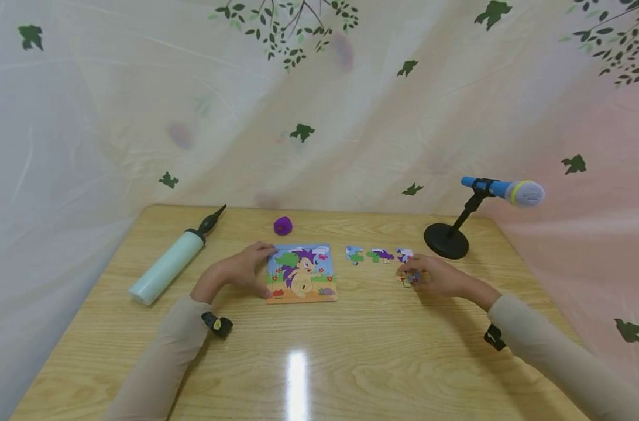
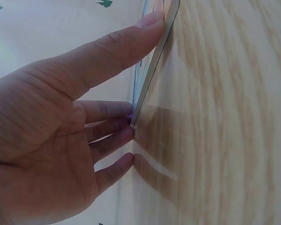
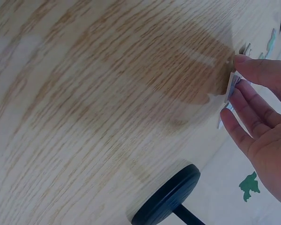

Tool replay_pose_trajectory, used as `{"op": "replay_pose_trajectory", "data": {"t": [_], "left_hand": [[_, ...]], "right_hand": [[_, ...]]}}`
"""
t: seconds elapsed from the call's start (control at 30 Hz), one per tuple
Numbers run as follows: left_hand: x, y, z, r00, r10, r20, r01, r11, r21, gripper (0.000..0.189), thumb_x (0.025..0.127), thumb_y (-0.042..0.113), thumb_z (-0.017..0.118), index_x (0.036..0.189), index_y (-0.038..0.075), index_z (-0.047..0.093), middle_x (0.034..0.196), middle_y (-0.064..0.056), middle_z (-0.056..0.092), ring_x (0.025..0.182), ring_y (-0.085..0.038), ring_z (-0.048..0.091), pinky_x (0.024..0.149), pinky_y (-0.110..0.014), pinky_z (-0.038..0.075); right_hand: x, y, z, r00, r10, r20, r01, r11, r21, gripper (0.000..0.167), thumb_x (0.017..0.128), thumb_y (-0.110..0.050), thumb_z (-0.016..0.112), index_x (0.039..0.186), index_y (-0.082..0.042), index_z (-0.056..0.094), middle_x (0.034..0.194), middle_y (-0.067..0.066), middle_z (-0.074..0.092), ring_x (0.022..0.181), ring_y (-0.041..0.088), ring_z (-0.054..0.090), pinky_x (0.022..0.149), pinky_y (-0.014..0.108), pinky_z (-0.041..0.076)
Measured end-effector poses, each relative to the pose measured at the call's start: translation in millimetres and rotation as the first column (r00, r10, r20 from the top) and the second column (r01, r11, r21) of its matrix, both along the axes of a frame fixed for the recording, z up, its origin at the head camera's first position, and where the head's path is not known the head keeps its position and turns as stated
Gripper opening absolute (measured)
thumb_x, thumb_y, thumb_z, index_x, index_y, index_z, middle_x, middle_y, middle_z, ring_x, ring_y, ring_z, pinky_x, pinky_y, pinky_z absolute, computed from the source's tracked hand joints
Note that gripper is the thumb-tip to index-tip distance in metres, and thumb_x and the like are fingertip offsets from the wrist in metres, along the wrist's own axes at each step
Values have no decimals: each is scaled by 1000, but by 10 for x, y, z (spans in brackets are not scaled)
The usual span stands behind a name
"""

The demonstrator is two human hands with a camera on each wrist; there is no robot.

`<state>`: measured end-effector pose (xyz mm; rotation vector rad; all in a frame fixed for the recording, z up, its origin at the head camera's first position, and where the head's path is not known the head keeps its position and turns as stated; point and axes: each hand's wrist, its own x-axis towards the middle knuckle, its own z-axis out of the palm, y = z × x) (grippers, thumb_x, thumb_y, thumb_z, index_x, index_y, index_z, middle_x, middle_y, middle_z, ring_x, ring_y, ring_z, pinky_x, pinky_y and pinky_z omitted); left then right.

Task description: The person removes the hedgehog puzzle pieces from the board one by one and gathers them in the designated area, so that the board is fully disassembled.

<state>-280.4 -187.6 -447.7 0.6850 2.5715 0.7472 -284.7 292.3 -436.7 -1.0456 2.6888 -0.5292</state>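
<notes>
A square puzzle board [image 1: 301, 283] with a purple hedgehog picture lies flat on the table. My left hand [image 1: 246, 270] spans its left side, fingers extended; the thumb [image 2: 147, 23] rests on the near corner and the other fingertips touch around the far corner. To the right of the board, my right hand [image 1: 436, 276] pinches a puzzle piece [image 1: 413, 279] between thumb and fingers, low over the tabletop. Several loose pieces lie in a row beside it: a blue and green one [image 1: 354, 254], a purple and green one [image 1: 381, 255], and a white and purple one [image 1: 404, 254].
A blue microphone [image 1: 509, 190] on a stand with a round black base [image 1: 446, 241] is at the back right. A pale green hand pump [image 1: 169, 266] lies on the left. A purple ball-like object [image 1: 282, 225] sits behind the board. A patterned curtain [image 1: 246, 146] hangs along the table's back edge.
</notes>
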Motion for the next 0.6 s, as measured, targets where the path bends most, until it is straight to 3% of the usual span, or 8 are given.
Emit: {"op": "replay_pose_trajectory", "data": {"t": [0.47, 0.6], "left_hand": [[-3, -8, -20, 1000, 5, 10, -5, 1000, -4, 109, 76, 35, 90, 159, 1, 29, 163, -23, 26, 152, -47, 23, 124, -63, 25], [-8, -9, -15, 1000, 2, 4, -2, 1000, 1, 109, 75, 35, 90, 159, 1, 29, 162, -24, 27, 151, -48, 24, 124, -63, 26]], "right_hand": [[-16, -5, -32, 1000, -14, 5, 14, 1000, 3, 39, 86, 3, 76, 124, -4, 70, 111, 9, 66, 96, 22, 60, 82, 43, 57], [-21, -3, -28, 1000, -9, -1, 9, 1000, 6, 40, 85, 3, 76, 124, -5, 70, 113, 9, 67, 99, 24, 62, 85, 46, 58]]}}
